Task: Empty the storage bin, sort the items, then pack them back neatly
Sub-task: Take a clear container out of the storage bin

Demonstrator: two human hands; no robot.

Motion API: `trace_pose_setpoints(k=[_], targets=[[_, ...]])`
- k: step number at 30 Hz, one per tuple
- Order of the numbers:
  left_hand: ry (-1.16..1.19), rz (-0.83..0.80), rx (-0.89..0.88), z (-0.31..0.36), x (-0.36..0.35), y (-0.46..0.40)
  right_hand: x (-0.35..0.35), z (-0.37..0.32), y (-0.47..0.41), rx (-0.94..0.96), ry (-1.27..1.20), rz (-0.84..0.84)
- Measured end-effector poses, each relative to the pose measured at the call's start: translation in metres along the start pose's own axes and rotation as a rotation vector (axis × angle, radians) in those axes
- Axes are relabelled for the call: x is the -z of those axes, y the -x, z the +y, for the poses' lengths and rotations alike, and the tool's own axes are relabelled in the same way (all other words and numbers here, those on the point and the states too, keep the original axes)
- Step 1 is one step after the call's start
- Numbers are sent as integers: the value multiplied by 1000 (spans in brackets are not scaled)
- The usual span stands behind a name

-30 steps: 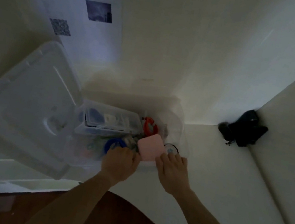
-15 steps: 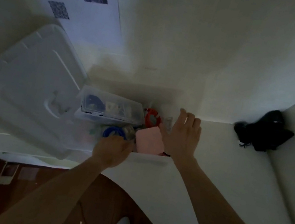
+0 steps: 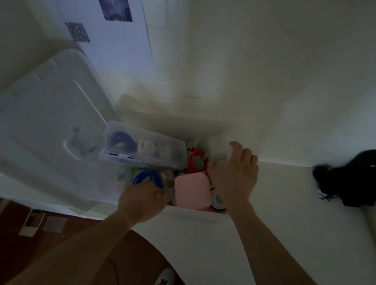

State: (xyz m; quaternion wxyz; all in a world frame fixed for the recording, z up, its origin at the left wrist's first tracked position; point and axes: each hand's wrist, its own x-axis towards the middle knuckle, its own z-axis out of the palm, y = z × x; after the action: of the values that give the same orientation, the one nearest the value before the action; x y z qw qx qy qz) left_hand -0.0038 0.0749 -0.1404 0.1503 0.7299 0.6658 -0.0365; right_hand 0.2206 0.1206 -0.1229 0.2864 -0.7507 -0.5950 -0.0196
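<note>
Since 0.5 s ago our right hand (image 3: 235,172) hardly moved, fingers spread flat over bin's far-right contents, left hand (image 3: 142,200) curled on near rim w/ storage bin (image 3: 111,179) between them: emptying stage, next lift pink case (image 3: 192,189) beside right hand.

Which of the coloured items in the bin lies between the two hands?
The pink square case; the blue ring sits by the left hand, the red item farther back.

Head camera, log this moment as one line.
stage: emptying | left hand: at blue ring | right hand: reaching into storage bin | pink case: inside
</note>
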Motion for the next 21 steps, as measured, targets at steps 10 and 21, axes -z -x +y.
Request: trace_pose_setpoints(k=[10, 21], targets=[[1665, -124, 225, 77, 60, -7, 60, -14, 63, 509, -165, 200], [1786, -255, 61, 111, 51, -5, 109, -2, 80, -571, -741, -24]])
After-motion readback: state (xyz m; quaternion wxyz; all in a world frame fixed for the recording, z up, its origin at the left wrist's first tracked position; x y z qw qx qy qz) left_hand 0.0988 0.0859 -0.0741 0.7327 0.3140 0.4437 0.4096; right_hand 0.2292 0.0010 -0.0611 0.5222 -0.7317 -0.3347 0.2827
